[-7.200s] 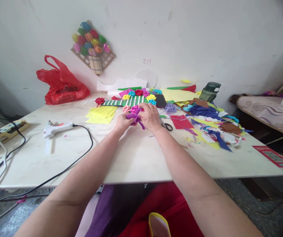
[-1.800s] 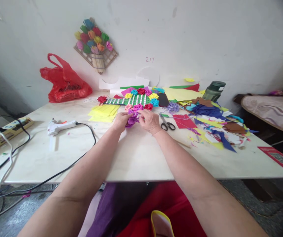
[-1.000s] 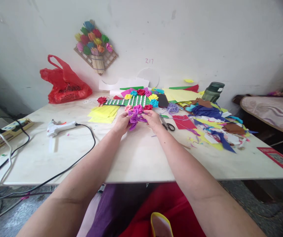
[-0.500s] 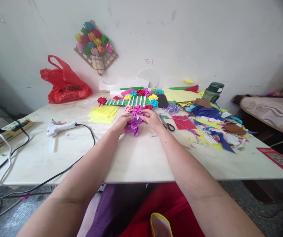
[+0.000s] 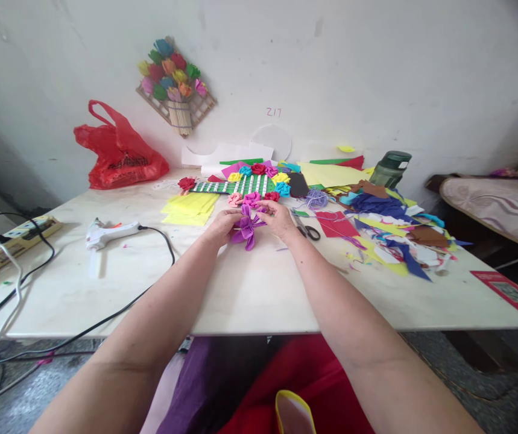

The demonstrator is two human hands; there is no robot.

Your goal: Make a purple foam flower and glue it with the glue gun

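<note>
Between my two hands, just above the white tabletop, is a purple paper flower with several narrow petals. My left hand pinches its left side, and my right hand has thumb and fingers closed on petals at its upper right. Right behind the flower lies a green and white woven piece shaped like a guitar, edged with red, yellow, blue, pink and purple paper roses. Black-handled scissors rest beside my right hand. Yellow paper sheets lie to the left of my left hand.
A white glue gun with a black cord is at the left, near a power strip. A red plastic bag stands behind. On the right are paper scraps, purple yarn and a dark green bottle.
Almost nothing differs. The purple flower has turned slightly between my fingers, while both hands stay in the same place.
</note>
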